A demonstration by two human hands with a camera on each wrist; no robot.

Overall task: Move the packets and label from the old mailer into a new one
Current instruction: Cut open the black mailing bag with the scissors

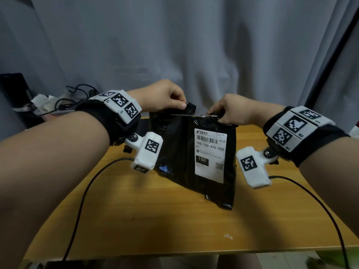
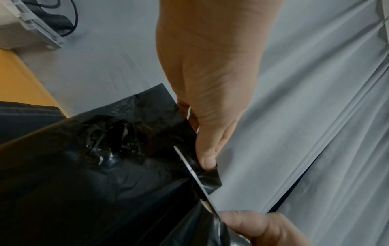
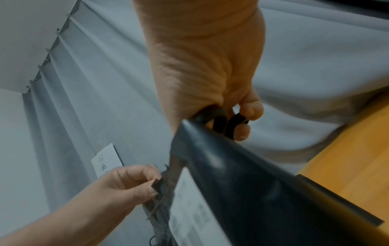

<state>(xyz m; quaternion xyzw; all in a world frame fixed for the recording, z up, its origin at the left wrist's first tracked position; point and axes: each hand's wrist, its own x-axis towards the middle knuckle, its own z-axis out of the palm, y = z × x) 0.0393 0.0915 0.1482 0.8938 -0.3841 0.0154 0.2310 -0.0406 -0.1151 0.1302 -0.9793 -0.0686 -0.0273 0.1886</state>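
Note:
A black plastic mailer (image 1: 178, 152) stands upright on the wooden table (image 1: 136, 210), its white shipping label (image 1: 209, 154) facing me. My left hand (image 1: 165, 98) pinches the top strip (image 2: 208, 181) of the mailer near its upper left corner. My right hand (image 1: 231, 111) grips black-handled scissors (image 1: 194, 115), fingers through the loops (image 3: 229, 123). The blades (image 2: 193, 174) lie shut along the mailer's top edge, running toward the left hand. A torn hole (image 2: 118, 133) shows in the mailer's left side. The packets inside are hidden.
A grey curtain (image 1: 194, 45) hangs right behind the table. A clear box (image 2: 27, 28) with cables and papers sits at the far left. Another dark mailer (image 2: 25, 114) lies flat behind the upright one. Black wrist-camera cables (image 1: 81, 200) trail over the table front.

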